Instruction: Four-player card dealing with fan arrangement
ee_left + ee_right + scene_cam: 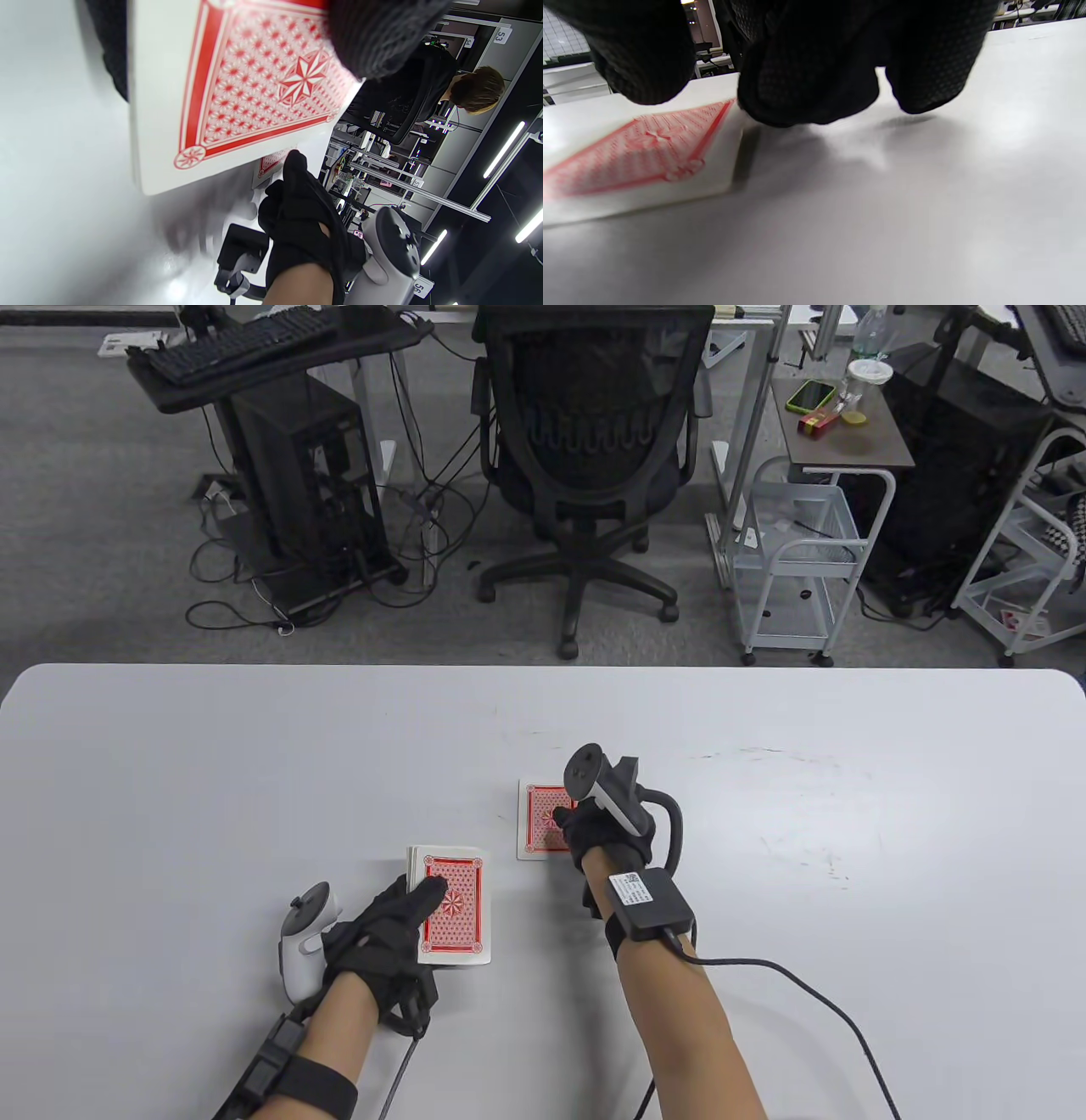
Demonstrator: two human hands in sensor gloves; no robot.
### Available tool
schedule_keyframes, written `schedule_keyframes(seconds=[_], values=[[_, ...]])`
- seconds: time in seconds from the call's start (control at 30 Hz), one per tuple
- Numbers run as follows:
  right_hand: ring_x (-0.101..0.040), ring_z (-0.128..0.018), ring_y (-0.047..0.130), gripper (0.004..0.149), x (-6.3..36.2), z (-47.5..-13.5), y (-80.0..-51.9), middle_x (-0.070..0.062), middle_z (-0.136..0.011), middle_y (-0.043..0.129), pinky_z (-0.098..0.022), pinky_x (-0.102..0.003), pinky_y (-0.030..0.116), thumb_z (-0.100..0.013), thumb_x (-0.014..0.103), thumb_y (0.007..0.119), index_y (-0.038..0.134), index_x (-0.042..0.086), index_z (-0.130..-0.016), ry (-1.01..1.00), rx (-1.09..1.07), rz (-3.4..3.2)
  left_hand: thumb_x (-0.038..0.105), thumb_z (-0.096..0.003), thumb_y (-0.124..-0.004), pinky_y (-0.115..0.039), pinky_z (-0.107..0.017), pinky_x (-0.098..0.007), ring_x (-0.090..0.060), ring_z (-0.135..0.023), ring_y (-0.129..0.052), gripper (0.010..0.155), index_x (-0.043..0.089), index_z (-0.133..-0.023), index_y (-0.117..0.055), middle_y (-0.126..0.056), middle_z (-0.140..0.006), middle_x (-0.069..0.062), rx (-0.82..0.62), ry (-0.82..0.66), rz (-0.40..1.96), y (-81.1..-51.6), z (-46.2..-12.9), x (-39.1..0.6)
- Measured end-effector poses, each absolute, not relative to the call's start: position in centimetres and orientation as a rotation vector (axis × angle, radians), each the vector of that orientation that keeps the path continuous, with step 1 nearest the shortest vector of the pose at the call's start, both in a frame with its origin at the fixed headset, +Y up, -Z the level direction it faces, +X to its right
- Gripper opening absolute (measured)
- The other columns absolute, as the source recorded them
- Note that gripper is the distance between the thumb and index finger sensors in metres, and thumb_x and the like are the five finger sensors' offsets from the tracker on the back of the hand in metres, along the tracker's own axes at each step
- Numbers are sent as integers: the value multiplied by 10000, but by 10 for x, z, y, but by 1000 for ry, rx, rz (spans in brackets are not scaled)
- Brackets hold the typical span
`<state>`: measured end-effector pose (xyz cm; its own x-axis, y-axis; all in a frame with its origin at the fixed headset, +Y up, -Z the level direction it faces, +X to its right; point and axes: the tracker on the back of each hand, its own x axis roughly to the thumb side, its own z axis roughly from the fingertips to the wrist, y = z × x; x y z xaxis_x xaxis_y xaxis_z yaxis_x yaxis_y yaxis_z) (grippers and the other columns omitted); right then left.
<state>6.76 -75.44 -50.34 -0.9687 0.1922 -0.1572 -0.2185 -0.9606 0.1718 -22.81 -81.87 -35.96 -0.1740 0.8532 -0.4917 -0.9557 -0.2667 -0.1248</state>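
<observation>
- One deck of cards (454, 912), red backs up
- One single card (541, 820) lying apart from the deck
- Two gloved hands: left hand (382, 937), right hand (590, 836)
- One white table (212, 780)
- One office chair (590, 441)

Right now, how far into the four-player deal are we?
Barely started. Only one card is out, face down on the white table, with the right hand touching it, so that placement is in hand. The left hand holds the rest of the deck, which looks nearly full. No other dealt cards and no fan are visible, so nearly everything remains.
</observation>
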Motion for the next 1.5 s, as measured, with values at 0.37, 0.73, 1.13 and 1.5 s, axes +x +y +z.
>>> schedule_keyframes(seconds=[0.37, 0.73, 1.13, 1.5], values=[[-300, -682, 933, 804, 24, -406, -730, -126, -919, 712, -574, -613, 674, -517, 551, 806, 516, 36, -1063, 279, 518, 2385, 480, -547, -791, -883, -529, -480, -326, -796, -970, 558, 284, -1024, -577, -807, -986, 39, -477, 179, 1832, -813, -357, -214], [-212, -484, 1077, 672, 65, -401, -742, -25, -697, 917, -529, -574, 749, -458, 318, 913, 640, -7, -979, 291, 256, 1965, 483, -530, -792, -888, -518, -480, -322, -784, -979, 549, 292, -1009, -602, -822, -972, 46, -509, 99, 1952, -811, -354, -198], [-185, -361, 955, 746, 201, -439, -738, -61, -755, 832, -498, -578, 722, -500, 308, 886, 490, 10, -1058, 236, -196, 2477, 479, -539, -795, -869, -537, -487, -328, -796, -966, 548, 287, -1013, -599, -817, -977, 42, -484, 159, 1804, -812, -360, -216], [-254, -534, 938, 788, 209, -432, -741, -91, -863, 769, -550, -596, 673, -496, 502, 831, 500, 86, -1079, 218, -396, 2999, 478, -537, -797, -872, -532, -485, -329, -792, -968, 548, 285, -1012, -603, -821, -975, 39, -468, 175, 1761, -810, -359, -220]])
